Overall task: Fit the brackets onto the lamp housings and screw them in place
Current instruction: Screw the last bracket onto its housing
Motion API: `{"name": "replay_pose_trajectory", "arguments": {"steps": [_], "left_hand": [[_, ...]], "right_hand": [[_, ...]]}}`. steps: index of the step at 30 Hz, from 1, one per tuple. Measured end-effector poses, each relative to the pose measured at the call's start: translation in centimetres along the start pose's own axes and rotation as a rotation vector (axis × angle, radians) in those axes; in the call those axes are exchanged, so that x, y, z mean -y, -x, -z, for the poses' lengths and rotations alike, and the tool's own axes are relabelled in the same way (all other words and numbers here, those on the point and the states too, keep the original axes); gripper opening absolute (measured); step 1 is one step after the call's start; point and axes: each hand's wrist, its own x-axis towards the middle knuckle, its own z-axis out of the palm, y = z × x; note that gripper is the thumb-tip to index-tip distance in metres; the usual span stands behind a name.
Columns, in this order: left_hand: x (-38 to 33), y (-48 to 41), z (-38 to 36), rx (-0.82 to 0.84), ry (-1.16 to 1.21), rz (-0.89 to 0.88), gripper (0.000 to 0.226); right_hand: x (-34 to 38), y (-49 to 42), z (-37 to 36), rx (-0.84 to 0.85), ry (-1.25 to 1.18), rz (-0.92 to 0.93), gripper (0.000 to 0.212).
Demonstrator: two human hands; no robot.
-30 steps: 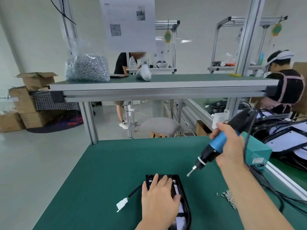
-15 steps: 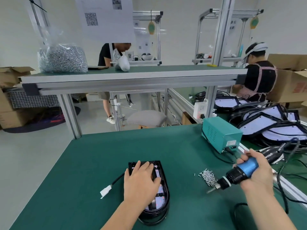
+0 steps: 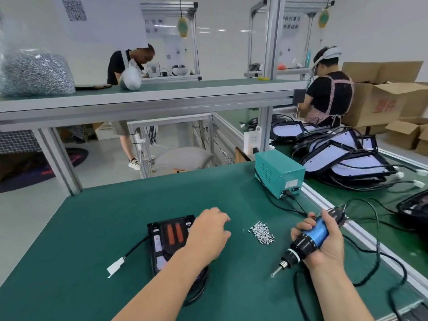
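Desk (image 3: 111, 216) view first: the lamp housing (image 3: 166, 239) sits on the green mat right in front of us, open side up. Its two orange strips are uncovered now that our left hand (image 3: 208, 232) has slid off the middle of it. Half a second back that hand was pressed flat on the housing. Now it's drifted right toward the screws, fingers loosely curled and nothing in them as far as we can see.

Our right hand (image 3: 324, 242) has dropped from up in the air to just above the desk. It's wrapped round the blue electric screwdriver (image 3: 308, 239), bit pointing down and left. Between the two hands lies the little pile of screws (image 3: 261, 232).

So we reckon we're on the grab-a-screw step, not driving one yet. Can't tell from here whether a bracket is seated.
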Motion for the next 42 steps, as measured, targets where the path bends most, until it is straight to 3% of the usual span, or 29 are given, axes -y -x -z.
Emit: {"name": "replay_pose_trajectory", "arguments": {"steps": [4, 8, 12, 20, 22, 26, 29, 32, 36, 42], "left_hand": [[-2.4, -2.8, -1.3, 0.135, 0.127, 0.066, 0.030], [-2.9, -4.6, -2.5, 0.166, 0.132, 0.150, 0.008], [-3.3, -5.6, -3.4, 0.173, 0.090, 0.182, 0.018], [-3.0, -6.0, -3.8, 0.186, -0.002, 0.095, 0.017], [-2.7, -5.4, -3.6, 0.179, 0.114, 0.092, 0.012], [-2.2, -2.5, -2.7, 0.147, 0.715, 0.184, 0.013], [-1.5, 0.2, -1.6, 0.095, 1.000, 0.195, 0.008], [-0.9, 2.8, -0.5, 0.093, 1.209, 0.174, 0.023], [-0.6, 6.0, 0.3, 0.107, 1.344, 0.135, 0.037], [0.0, 8.3, 1.0, 0.074, 1.315, 0.103, 0.024]], "right_hand": [[0.2, -0.1, 0.1, 0.004, -0.008, -0.015, 0.025], [0.2, -0.3, 0.2, 0.015, -0.005, -0.021, 0.024], [0.2, -0.4, 0.1, 0.031, -0.011, -0.026, 0.026], [0.3, -0.6, 0.2, 0.036, -0.024, -0.041, 0.025], [0.4, -0.6, 0.2, 0.038, -0.035, -0.045, 0.024], [0.5, -0.6, 0.1, 0.027, -0.045, -0.044, 0.023], [0.2, -0.1, -0.3, -0.013, -0.036, -0.013, 0.023], [-0.3, 0.9, -1.7, -0.078, -0.054, 0.039, 0.020], [-1.3, 3.0, -4.7, -0.102, -0.105, 0.085, 0.017], [-2.7, 5.9, -8.5, -0.072, -0.031, 0.209, 0.018]]}}
